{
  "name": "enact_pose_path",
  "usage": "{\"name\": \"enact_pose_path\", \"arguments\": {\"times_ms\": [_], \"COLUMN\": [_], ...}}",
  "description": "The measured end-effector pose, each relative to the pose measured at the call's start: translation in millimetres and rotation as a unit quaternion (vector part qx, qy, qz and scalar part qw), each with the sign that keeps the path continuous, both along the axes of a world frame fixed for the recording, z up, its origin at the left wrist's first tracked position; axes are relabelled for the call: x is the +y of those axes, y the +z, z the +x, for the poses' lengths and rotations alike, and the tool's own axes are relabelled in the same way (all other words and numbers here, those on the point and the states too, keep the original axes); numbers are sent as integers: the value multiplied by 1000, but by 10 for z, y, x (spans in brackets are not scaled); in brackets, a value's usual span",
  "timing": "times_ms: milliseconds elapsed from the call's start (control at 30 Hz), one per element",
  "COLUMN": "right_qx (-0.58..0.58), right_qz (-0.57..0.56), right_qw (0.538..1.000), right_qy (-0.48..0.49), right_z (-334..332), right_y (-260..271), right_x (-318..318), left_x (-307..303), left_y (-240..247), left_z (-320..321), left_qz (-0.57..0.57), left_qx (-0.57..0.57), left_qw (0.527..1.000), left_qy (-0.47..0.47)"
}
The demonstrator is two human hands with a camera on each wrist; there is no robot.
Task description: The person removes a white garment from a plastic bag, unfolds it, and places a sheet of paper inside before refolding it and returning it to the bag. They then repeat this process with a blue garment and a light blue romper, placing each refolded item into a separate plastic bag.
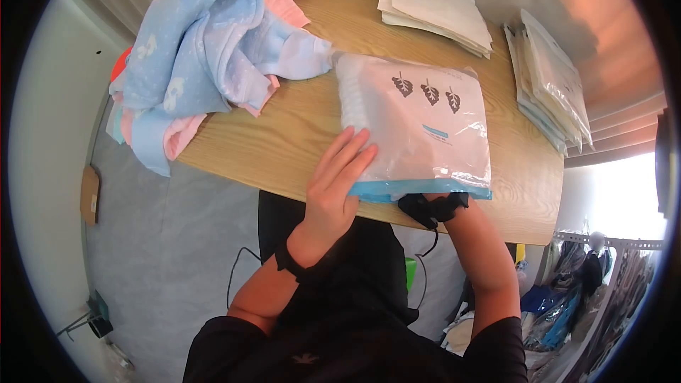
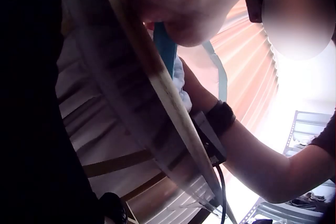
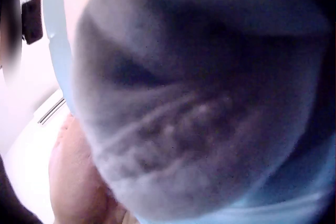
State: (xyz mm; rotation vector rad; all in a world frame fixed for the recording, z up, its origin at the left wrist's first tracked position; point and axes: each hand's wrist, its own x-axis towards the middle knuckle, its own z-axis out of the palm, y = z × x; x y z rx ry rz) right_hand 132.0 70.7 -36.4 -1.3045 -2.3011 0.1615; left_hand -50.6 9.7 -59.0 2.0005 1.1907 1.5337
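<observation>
A frosted plastic bag (image 1: 454, 149) with dark leaf prints and a blue strip along its opening lies near the table's front edge. White folded fabric shows through its left side. My left hand (image 1: 333, 181) holds the bag's near left corner, long fingers over the top and thumb at the blue edge. My right forearm, with a black band (image 1: 447, 206), goes into the opening, and the hand itself is hidden in the bag. In the right wrist view pale fabric (image 3: 199, 129) fills most of the picture, close to the camera.
Blue and pink clothes (image 1: 206, 50) are heaped at the table's left, hanging over the edge. Flat white bags (image 1: 436, 14) are stacked at the back, and more clear-fronted packets (image 1: 553, 78) lie at the right. A rack with wrapped garments (image 1: 567, 291) stands below right.
</observation>
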Motion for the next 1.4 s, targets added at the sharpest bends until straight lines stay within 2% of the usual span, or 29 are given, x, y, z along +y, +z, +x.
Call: {"name": "enact_pose_path", "arguments": {"times_ms": [167, 267, 333, 367, 433, 533, 633, 733, 833, 933, 1033, 1133, 1200, 1233, 1333, 1400], "right_qx": [-1, 6, 16, 16, -26, -17, 51, 46, -10, 45, 25, 57, -31, -57, -102, -22], "right_qz": [-8, -32, -97, -144, -295, -67, -46, -31, -40, -98, 6, 44, -21, -25, 25, -59], "right_qw": [1000, 996, 985, 982, 953, 993, 992, 993, 997, 992, 993, 981, 976, 976, 984, 994], "right_qy": [20, 88, 139, 120, -61, -98, -107, -103, -70, -70, -116, -181, -213, -207, -143, -91], "right_z": [14, 38, 104, 141, 225, 346, 400, 408, 431, 502, 579, 602, 587, 596, 608, 551], "right_y": [34, 201, 485, 600, 980, 1116, 1176, 1139, 1017, 774, 564, 383, 285, 205, -4, 264], "right_x": [16, -13, -123, -230, -593, -827, -859, -844, -840, -763, -655, -589, -585, -608, -729, -1007], "left_x": [17, 32, 58, 77, 131, 177, 344, 384, 315, 260, 289, 295, 321, 332, 337, 337], "left_y": [-19, 92, 276, 359, 549, 919, 918, 911, 972, 997, 941, 908, 817, 755, 541, 426], "left_z": [-35, -24, -43, -53, -59, -54, 14, 18, 36, 23, 20, 15, 15, 24, 63, 38], "left_qz": [4, -1, -14, -12, -9, -61, 18, 28, -34, -81, -61, -19, 32, 57, -14, -11], "left_qx": [24, 35, 52, 47, 35, 76, 31, 45, 28, 68, 76, 119, 118, 117, 153, 186], "left_qw": [1000, 999, 999, 999, 998, 991, 995, 995, 995, 988, 989, 986, 989, 990, 987, 980], "left_qy": [-16, -5, 4, 18, 50, 96, 89, 87, 90, 111, 108, 112, 78, 60, 51, 73]}}
